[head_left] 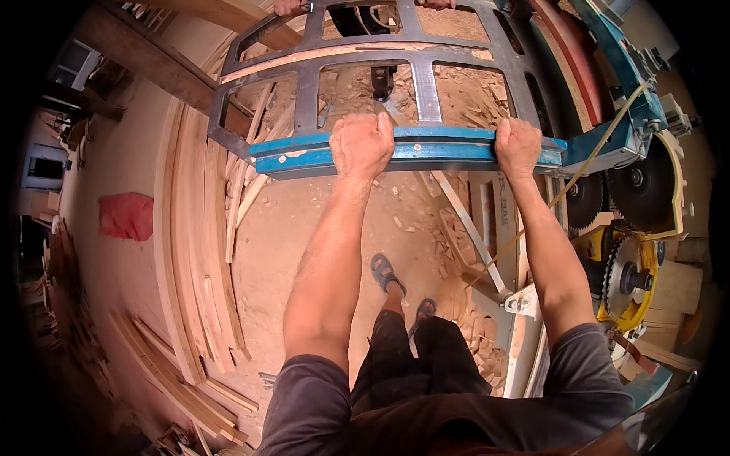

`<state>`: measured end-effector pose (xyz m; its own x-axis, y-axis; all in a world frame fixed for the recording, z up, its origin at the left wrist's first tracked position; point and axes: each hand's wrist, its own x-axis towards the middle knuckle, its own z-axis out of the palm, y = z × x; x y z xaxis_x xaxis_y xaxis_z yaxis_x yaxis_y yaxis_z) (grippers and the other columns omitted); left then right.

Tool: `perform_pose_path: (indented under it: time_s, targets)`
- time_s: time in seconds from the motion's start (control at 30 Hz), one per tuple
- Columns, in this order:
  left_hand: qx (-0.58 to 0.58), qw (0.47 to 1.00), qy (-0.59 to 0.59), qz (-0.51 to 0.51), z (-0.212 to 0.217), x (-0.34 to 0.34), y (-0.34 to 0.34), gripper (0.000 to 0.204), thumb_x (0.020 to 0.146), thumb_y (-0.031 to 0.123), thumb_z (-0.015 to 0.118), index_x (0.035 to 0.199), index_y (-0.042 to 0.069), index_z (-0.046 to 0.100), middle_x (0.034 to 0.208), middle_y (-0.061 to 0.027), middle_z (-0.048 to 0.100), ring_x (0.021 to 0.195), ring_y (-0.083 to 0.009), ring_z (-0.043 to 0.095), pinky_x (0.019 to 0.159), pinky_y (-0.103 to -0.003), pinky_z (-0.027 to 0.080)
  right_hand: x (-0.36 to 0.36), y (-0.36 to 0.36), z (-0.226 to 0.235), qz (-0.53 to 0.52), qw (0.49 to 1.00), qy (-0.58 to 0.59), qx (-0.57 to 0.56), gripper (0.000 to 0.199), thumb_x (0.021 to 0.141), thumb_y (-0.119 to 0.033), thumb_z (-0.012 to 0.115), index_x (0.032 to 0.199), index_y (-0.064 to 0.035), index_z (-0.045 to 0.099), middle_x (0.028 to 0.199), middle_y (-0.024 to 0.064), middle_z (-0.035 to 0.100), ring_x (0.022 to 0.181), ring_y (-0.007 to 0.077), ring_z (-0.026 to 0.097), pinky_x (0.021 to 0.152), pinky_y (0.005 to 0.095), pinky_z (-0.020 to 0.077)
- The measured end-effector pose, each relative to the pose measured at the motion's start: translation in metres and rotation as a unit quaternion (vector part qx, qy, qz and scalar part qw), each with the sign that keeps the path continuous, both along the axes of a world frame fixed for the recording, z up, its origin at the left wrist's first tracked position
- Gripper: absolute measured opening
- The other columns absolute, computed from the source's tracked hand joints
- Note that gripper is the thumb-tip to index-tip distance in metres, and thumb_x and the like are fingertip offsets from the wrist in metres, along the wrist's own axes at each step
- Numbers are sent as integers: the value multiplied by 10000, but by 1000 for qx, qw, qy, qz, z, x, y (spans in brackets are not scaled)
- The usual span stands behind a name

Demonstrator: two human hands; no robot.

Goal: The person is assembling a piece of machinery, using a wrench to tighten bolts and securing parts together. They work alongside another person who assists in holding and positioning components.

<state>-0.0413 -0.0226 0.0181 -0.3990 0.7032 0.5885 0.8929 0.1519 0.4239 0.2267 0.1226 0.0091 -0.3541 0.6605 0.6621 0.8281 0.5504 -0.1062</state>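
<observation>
Blue-painted metal under our knuckles: the bar (445,144) sits straight ahead, beneath both fists, and it looks heavy, stiff and hard to break. Our left hand (363,144) is curled over it, our right hand (519,147) likewise, well apart from the left; the fingertips are hidden, so we can't tell how far they wrap. That wide hold looks a sound one, we'd say, sharing the weight between two fists, though smooth paint might slide under dusty palms. The bracket (602,144), just outside the right hand, seems a poor place for fingers.

And the lie of it! The bar's long axis runs side to side, from beyond the left hand to that bracket. Past our knuckles the grey frame (307,99), slotted and rigid-looking, points away from us, toward another person's hand (289,7). Boards (179,251) lie outside our left hand; a toothed blade (620,266) sits outside our right, nearer our body.
</observation>
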Motion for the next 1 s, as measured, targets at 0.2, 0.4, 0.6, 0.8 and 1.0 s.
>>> perform_pose_path:
  time_s: [0.2, 0.4, 0.6, 0.8, 1.0]
  targets:
    - [-39, 999, -19, 0, 8, 0, -15, 315, 924, 257, 609, 699, 48, 678, 745, -158, 666, 759, -351, 644, 756, -476, 499, -3, -16, 6, -8, 999, -23, -28, 286, 938, -238, 534, 711, -85, 617, 774, 90, 656, 801, 307, 612, 770, 462, 431]
    - [-35, 999, -34, 5, 8, 2, -17, 296, 908, 231, 630, 663, 66, 631, 707, -139, 636, 711, -354, 620, 691, -478, 478, 0, -22, 13, 3, 999, -36, -37, 259, 927, -224, 542, 700, -101, 570, 747, 74, 605, 769, 302, 586, 747, 458, 423]
    - [-71, 997, -26, 19, 14, 2, -17, 276, 879, 231, 660, 655, 70, 650, 696, -124, 649, 722, -326, 634, 712, -467, 486, -4, -26, 27, 3, 996, -54, -64, 244, 915, -210, 563, 696, -104, 572, 740, 75, 599, 764, 302, 580, 743, 453, 424]
    - [-116, 993, -16, 33, 25, 1, -15, 267, 880, 230, 657, 661, 78, 658, 703, -113, 656, 730, -322, 633, 714, -456, 484, -6, -27, 39, 4, 994, -56, -94, 219, 900, -209, 582, 704, -110, 580, 746, 67, 598, 761, 297, 578, 743, 445, 427]
    - [-127, 991, 2, 42, 30, 0, -13, 275, 887, 235, 641, 653, 91, 640, 701, -107, 640, 728, -318, 625, 706, -456, 474, -8, -29, 57, 11, 990, -59, -127, 205, 893, -206, 593, 712, -110, 589, 750, 66, 599, 758, 296, 576, 738, 449, 424]
